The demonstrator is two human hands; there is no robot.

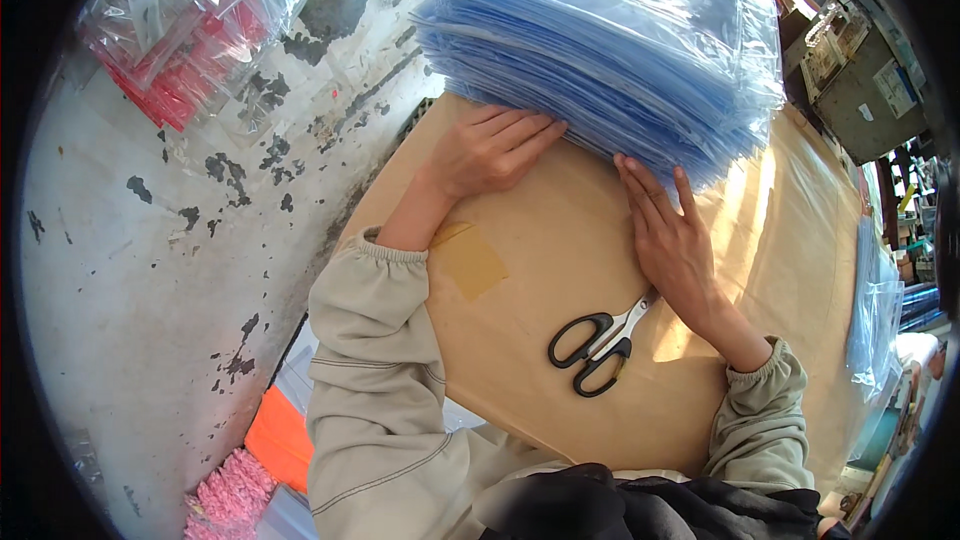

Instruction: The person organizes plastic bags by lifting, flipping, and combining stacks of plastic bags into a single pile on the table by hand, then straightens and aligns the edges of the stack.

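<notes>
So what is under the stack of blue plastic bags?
The stack of blue plastic bags rests on a brown cardboard sheet. Both hands' fingers tuck under its near edge; the rest beneath it is covered.

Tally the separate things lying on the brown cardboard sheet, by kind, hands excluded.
Stack of clear blue plastic bags: 1
Black-handled scissors: 1
Strip of tan tape: 1
Total: 3

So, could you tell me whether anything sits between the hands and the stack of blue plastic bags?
Nothing visible does: the left hand and right hand both touch the near edge of the stack of blue plastic bags. The scissors lie behind the right hand.
</notes>
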